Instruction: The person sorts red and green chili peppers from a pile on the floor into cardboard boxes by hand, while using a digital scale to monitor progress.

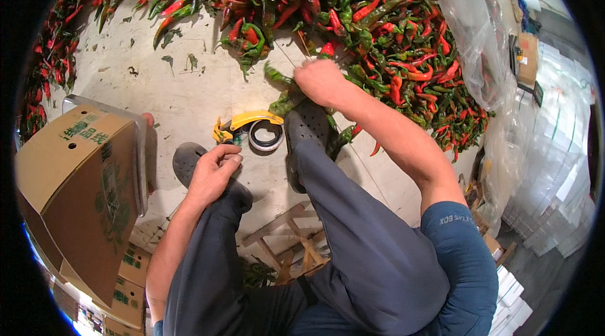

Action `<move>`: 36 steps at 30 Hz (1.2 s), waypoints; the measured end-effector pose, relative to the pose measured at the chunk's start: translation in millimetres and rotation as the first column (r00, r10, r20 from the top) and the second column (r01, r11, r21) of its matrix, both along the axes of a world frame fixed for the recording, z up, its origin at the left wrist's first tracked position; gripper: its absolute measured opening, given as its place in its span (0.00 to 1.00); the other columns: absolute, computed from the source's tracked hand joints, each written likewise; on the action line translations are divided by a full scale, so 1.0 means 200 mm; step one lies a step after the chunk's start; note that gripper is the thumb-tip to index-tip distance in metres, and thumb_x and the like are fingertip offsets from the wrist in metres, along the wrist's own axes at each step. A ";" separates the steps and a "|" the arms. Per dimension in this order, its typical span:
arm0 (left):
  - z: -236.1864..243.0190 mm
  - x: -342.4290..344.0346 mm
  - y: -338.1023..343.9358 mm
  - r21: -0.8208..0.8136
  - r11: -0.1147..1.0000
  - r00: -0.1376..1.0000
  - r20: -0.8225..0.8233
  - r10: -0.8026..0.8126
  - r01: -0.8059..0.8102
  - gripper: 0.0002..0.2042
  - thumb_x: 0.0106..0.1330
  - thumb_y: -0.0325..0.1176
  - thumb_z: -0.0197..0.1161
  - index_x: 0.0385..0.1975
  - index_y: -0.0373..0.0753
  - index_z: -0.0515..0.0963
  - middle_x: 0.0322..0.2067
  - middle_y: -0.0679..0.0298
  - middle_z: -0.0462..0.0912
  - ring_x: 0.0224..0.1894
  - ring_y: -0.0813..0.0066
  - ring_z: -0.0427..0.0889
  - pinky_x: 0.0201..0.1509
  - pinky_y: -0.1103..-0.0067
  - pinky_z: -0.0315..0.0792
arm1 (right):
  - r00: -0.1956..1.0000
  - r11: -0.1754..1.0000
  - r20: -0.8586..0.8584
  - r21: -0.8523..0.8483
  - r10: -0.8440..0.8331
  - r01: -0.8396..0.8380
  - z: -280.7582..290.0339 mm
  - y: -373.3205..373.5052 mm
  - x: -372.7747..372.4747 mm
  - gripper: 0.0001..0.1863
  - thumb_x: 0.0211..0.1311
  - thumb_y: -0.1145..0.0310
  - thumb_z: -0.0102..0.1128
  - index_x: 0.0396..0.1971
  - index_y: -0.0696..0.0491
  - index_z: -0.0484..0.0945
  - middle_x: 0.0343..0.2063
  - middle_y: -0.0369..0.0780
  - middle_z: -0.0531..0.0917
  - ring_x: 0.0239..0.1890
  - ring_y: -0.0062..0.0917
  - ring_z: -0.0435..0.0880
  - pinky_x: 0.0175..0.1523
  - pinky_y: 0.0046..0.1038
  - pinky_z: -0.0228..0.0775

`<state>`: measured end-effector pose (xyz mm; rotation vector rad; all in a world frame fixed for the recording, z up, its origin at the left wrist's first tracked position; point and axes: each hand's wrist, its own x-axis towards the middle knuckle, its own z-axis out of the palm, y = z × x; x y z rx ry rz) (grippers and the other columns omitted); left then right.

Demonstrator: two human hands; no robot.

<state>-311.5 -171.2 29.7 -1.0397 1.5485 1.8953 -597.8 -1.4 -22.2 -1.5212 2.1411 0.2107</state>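
My right hand (318, 81) is closed on a green pepper (277, 74) at the edge of a large pile of red and green peppers (413, 40), above my right dark clog (309, 128). My left hand (217, 172) hangs above my left clog (189, 163), holding nothing, its fingers loosely bent and a little apart. Just beyond it on the pale floor (138, 71) lies a yellow tape dispenser (242, 122), touching or beside a roll of tape (265, 144).
An open cardboard box (75, 178) sits at the left on a metal support, with more boxes (129, 285) below. More peppers (53, 52) line the far left. Clear plastic sheeting (460, 27) and white stacks (548, 166) are at the right. A wooden frame (287, 235) is beneath me.
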 end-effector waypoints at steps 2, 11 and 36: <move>-0.01 0.02 0.00 0.002 1.000 1.000 -0.004 0.015 -0.015 0.15 0.69 0.32 0.62 0.50 0.29 0.79 0.37 0.65 0.83 0.39 0.81 0.79 0.46 0.82 0.73 | 0.999 0.998 0.006 0.045 -0.045 0.044 0.04 0.07 0.03 0.07 0.53 0.72 0.58 0.29 0.58 0.83 0.30 0.48 0.86 0.36 0.41 0.88 0.40 0.40 0.81; -0.01 0.04 -0.03 0.065 0.995 0.997 -0.019 0.074 -0.073 0.15 0.69 0.31 0.62 0.51 0.29 0.78 0.37 0.64 0.83 0.39 0.81 0.80 0.45 0.82 0.75 | 0.992 1.000 -0.124 0.001 -0.021 0.022 0.41 0.27 0.03 0.08 0.51 0.74 0.59 0.32 0.57 0.79 0.31 0.47 0.84 0.36 0.40 0.85 0.40 0.38 0.79; 0.03 -0.13 -0.13 0.651 0.565 0.647 -0.146 0.748 -0.507 0.25 0.65 0.25 0.63 0.63 0.38 0.69 0.53 0.61 0.79 0.53 0.72 0.79 0.56 0.72 0.75 | 0.208 0.466 0.925 -0.039 -0.318 0.884 0.43 -0.56 0.72 0.32 0.75 0.52 0.50 0.61 0.67 0.66 0.40 0.56 0.83 0.45 0.40 0.85 0.54 0.36 0.76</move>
